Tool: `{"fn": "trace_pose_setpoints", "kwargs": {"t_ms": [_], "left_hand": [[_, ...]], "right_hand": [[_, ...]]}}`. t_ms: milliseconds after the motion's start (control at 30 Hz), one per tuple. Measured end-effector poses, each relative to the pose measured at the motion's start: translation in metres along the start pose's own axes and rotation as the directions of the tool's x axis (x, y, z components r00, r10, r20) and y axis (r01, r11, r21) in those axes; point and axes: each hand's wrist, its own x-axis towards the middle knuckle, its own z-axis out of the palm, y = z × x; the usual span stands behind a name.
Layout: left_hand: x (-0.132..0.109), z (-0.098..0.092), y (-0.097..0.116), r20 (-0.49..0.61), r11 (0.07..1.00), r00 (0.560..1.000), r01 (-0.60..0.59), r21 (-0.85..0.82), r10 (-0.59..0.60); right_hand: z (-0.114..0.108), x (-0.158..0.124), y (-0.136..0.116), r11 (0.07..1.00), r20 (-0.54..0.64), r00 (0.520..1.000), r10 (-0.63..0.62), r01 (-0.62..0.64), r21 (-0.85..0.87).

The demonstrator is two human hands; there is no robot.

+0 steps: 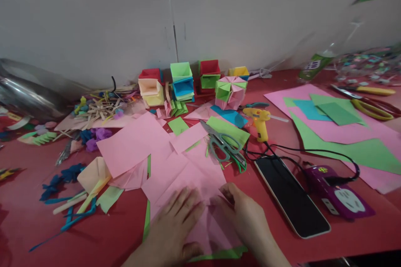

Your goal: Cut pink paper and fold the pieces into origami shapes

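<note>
Here, the pink sheet (pixel 191 175) lies flat on the red surface (pixel 103 233), near its front edge. It lies over a green strip (pixel 146 221) that peeks out along its left and lower sides. The left hand (pixel 175 227) rests on it palm down, fingers apart, its grip loose and holding nothing, only pressing. The right hand (pixel 247 219) sits just beside it, fingers bent so the tips meet the sheet near its middle. Whether that grip is pinched on a flap cannot be told.

This looks like creasing a fold. To do it well, I judge, the edges should be matched first. The left hand should then pin the sheet firmly so it does not slide on the layers beneath, while the right fingertips run along the fold line from the middle outward. The scissors (pixel 225 148) lie just beyond on the far papers, and the phone (pixel 291 194) is near on the right, so sweeping strokes should stay short.
</note>
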Motion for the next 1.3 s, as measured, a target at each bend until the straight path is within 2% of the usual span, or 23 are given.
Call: {"fn": "trace_pose_setpoints", "kwargs": {"t_ms": [100,167,233,333,467,567,667,833,967,1100,1200,1300], "left_hand": [[0.005,0.002,0.000,0.022,1.000,0.999,-0.024,0.006,0.024],[0.006,0.003,-0.001,0.014,0.999,0.999,-0.029,0.016,0.029],[0.006,0.004,-0.001,0.004,0.999,0.999,-0.033,0.020,0.033],[0.007,0.002,-0.003,0.008,0.999,0.999,-0.034,0.025,0.034],[0.002,-0.004,-0.011,-0.003,0.996,0.997,-0.077,0.033,0.077],[-0.011,-0.009,-0.020,-0.013,0.992,0.995,-0.095,0.089,0.096],[-0.026,-0.014,-0.028,-0.020,0.985,0.995,-0.092,0.145,0.096],[-0.037,-0.015,-0.034,-0.024,0.993,0.996,-0.084,0.083,0.086],[-0.036,-0.011,-0.030,0.017,0.999,0.999,-0.044,-0.002,0.044],[-0.027,-0.007,-0.017,0.037,0.997,0.998,0.060,-0.052,-0.058],[-0.017,-0.008,-0.008,0.022,0.982,0.991,0.134,-0.134,-0.133],[-0.010,-0.012,-0.006,-0.019,0.961,0.989,0.136,-0.239,-0.145]], "right_hand": [[0.007,-0.010,0.000,0.992,-0.156,0.981,-0.118,0.108,-0.069],[0.013,-0.019,0.001,0.966,-0.243,0.937,-0.252,0.231,-0.113],[0.018,-0.027,0.002,0.926,-0.302,0.877,-0.374,0.373,-0.064],[0.019,-0.035,0.008,0.864,-0.233,0.833,-0.502,0.491,-0.106],[0.011,-0.041,0.027,0.813,-0.138,0.808,-0.573,0.538,-0.224],[0.006,-0.045,0.039,0.788,-0.082,0.807,-0.585,0.540,-0.296],[0.003,-0.046,0.044,0.833,-0.104,0.841,-0.531,0.495,-0.247],[0.000,-0.037,0.038,0.967,-0.107,0.961,-0.255,0.254,-0.022],[0.003,-0.029,0.028,0.994,-0.109,0.988,-0.113,0.112,-0.017],[0.002,-0.025,0.017,0.996,-0.025,0.997,-0.079,0.081,0.046],[-0.005,-0.028,0.010,0.977,0.065,0.992,-0.111,0.097,0.192],[-0.007,-0.035,0.011,0.931,0.121,0.977,-0.174,0.123,0.342]]}}
